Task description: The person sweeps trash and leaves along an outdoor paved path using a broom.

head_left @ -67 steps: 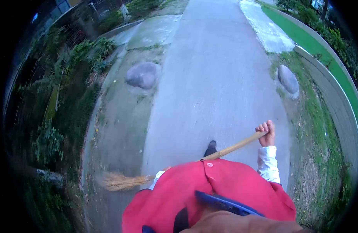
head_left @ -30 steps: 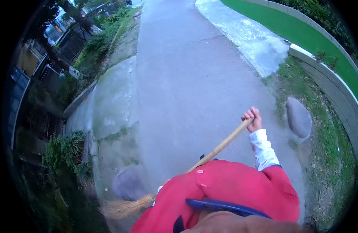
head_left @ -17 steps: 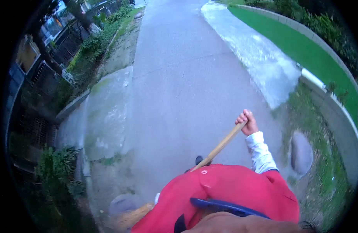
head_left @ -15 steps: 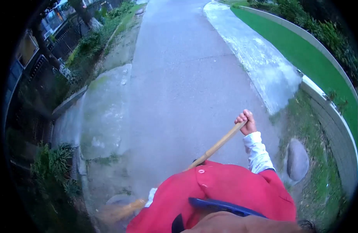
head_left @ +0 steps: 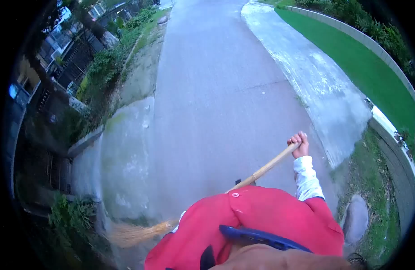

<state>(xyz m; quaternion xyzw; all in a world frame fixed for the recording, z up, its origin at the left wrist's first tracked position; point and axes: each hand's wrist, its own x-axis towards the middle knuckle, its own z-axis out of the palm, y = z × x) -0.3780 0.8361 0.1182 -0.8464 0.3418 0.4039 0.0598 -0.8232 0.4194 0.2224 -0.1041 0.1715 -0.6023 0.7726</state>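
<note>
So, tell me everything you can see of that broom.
The straw-coloured broom has a long, pale handle that looks like bamboo or wood, slanting across the person's front. The closed right hand grips its far end; the red jacket hides its middle. Its fibre brush fans out at lower left; whether it touches the ground is unclear.

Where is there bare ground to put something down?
The grey path ahead is widest, between the mossy slab on the left and the pale strip on the right; both look bare too. Nearer the red top it's crowded: the right hand holding the broom handle, bristles at left, a rock at right.
</note>
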